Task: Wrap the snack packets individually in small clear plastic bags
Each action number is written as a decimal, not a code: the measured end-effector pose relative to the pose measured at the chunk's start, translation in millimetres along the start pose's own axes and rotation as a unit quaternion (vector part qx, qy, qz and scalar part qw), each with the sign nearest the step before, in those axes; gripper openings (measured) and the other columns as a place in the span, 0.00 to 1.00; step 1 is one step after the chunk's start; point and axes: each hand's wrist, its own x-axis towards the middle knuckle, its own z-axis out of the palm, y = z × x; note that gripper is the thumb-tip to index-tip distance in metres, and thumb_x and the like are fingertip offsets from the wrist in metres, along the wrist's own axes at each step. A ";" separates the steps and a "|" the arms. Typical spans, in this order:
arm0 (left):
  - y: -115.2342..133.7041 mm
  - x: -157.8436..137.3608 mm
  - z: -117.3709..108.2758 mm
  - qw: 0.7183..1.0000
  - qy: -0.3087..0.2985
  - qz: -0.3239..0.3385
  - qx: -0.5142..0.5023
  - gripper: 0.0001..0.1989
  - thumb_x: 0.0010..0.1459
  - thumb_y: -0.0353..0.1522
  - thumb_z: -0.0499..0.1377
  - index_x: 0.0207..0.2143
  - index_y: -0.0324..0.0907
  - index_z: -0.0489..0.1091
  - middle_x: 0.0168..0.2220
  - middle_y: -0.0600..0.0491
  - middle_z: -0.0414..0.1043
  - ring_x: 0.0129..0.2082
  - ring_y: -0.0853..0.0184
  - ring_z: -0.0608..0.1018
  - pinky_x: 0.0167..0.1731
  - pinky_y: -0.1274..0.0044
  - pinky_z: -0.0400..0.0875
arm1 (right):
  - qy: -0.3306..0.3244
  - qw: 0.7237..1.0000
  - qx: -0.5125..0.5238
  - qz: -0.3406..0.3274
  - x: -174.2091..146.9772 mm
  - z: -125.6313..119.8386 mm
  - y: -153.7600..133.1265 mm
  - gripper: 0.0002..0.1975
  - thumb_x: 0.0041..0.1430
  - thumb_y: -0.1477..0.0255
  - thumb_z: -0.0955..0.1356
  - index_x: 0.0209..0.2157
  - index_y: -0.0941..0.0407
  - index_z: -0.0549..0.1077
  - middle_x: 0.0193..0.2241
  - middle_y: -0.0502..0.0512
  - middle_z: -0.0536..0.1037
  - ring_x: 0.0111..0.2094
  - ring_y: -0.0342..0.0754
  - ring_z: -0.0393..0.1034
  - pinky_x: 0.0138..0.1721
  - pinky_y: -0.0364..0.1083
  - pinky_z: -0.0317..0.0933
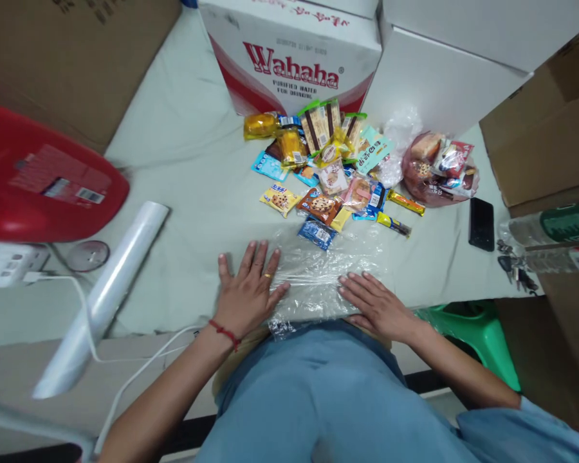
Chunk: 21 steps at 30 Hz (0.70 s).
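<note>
A sheet of clear plastic film [313,283] lies wrinkled at the table's front edge, its lower side hanging slightly over. My left hand [248,283] rests flat with fingers spread, thumb on the film's left part. On the film's right side lies my right hand [376,305], palm down with fingers stretched out; its thumb is near the table edge. Neither hand holds anything. Just beyond the film is a pile of packaged snacks, with a blue packet [317,233] nearest, then a brown cookie packet [320,206] and a yellow cookie packet [280,199].
A Wahaha carton [299,64] stands behind the snacks. To the right are a pink-tinted bag of snacks [439,170], a black phone [481,224], keys [516,270] and bottles [554,228]. At left lie a plastic roll [101,299], a white cable [84,308] and a red container [48,180].
</note>
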 end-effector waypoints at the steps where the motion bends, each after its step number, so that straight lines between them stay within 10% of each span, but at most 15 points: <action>1: -3.0 -0.2 -0.7 1.000 -0.005 0.008 -0.002 0.37 0.70 0.52 0.51 0.75 0.49 0.51 0.77 0.42 0.46 0.77 0.48 0.50 0.70 0.43 0.21 | 0.004 1.000 0.004 0.008 -8.7 -4.3 4.2 0.36 0.73 0.61 0.67 0.75 0.56 0.53 0.72 0.63 0.61 0.75 0.59 0.49 0.73 0.65 0.51; 8: -6.6 -1.9 -3.6 0.987 0.158 0.016 -0.041 0.37 0.69 0.42 0.56 0.76 0.49 0.47 0.75 0.39 0.51 0.77 0.45 0.48 0.71 0.47 0.47 | 0.197 0.976 0.092 0.015 15.0 -42.6 -8.4 0.16 0.71 0.74 0.67 0.58 0.55 0.73 0.51 0.61 0.82 0.57 0.55 0.74 0.56 0.57 0.72; 14: 9.7 -7.6 -17.8 0.952 0.301 0.039 -0.033 0.29 0.64 0.33 0.63 0.66 0.44 0.63 0.59 0.38 0.71 0.67 0.48 0.67 0.64 0.54 0.64 | 0.071 0.994 0.046 -0.075 98.7 -0.1 -48.3 0.18 0.73 0.68 0.66 0.60 0.57 0.73 0.64 0.62 0.74 0.65 0.56 0.65 0.67 0.57 0.63; 17: 20.7 -11.0 -17.2 0.957 0.266 0.072 -0.096 0.20 0.67 0.30 0.57 0.61 0.45 0.68 0.51 0.44 0.77 0.60 0.56 0.75 0.60 0.62 0.70 | 0.037 0.993 0.029 -0.105 123.7 24.8 -64.9 0.19 0.73 0.66 0.67 0.61 0.57 0.73 0.65 0.62 0.73 0.69 0.57 0.61 0.72 0.60 0.53; 21: 23.4 -1.5 -2.9 0.981 0.130 0.027 -0.140 0.24 0.74 0.35 0.45 0.67 0.41 0.63 0.65 0.40 0.71 0.67 0.57 0.70 0.65 0.59 0.64 | 0.032 0.991 0.038 -0.120 128.8 32.1 -72.4 0.15 0.72 0.66 0.67 0.53 0.60 0.79 0.56 0.64 0.80 0.67 0.57 0.64 0.73 0.58 0.54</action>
